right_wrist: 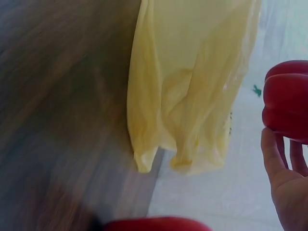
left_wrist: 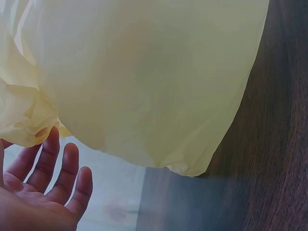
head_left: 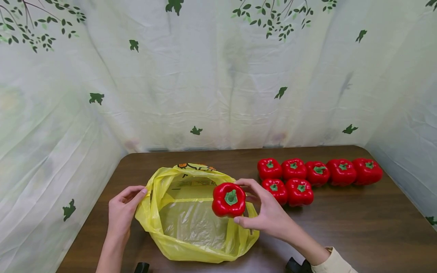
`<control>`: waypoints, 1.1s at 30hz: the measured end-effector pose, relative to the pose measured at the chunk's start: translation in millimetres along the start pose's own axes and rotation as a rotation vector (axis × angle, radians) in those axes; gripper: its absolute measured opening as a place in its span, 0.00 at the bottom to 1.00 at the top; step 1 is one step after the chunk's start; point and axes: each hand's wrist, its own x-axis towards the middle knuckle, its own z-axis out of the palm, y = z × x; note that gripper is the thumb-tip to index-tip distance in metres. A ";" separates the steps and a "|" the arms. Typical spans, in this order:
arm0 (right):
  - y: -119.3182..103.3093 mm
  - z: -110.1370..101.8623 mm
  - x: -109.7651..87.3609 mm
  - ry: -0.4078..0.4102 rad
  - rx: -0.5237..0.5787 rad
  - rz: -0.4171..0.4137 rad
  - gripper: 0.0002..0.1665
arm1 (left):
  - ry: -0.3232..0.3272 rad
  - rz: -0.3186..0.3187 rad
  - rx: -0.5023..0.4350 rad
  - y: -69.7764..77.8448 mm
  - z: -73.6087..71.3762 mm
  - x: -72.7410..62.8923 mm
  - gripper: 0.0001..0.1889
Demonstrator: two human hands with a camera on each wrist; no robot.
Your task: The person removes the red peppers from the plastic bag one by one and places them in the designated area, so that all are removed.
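A yellow plastic bag point(head_left: 191, 248) stands on the table with its mouth spread wide. My left hand point(head_left: 123, 208) pinches the left edge of its rim between thumb and fingers; in the left wrist view that hand point(left_wrist: 45, 192) is beside the bag's side point(left_wrist: 159, 86). Above the right part of the opening, my right hand point(head_left: 261, 212) grips a red bell pepper point(head_left: 228, 200) with its green stem facing the head camera. The right wrist view shows the pepper point(right_wrist: 288, 101) at the fingertips, apart from the bag point(right_wrist: 192, 96).
Two rows of red bell peppers point(head_left: 319, 173) are on the right half of the brown wooden table point(head_left: 358, 227), with several in the back row and two in front. A pale curtain point(head_left: 218, 76) with leaf prints hangs behind and at the sides.
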 end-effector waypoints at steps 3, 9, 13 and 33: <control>-0.8 -8.5 -8.0 0.016 0.002 0.005 0.41 | -0.005 0.003 -0.002 0.2 -0.2 0.1 0.17; 1.0 -27.1 -22.1 0.044 0.034 0.004 0.42 | -0.006 0.013 -0.017 -0.3 -0.4 0.2 0.16; -0.1 -40.5 -30.0 0.061 0.038 0.000 0.42 | -0.007 0.015 -0.022 -0.6 -0.3 0.0 0.16; -21.9 -135.8 -70.3 0.161 -0.315 0.007 0.47 | -0.016 0.017 -0.021 -1.8 0.3 -0.1 0.16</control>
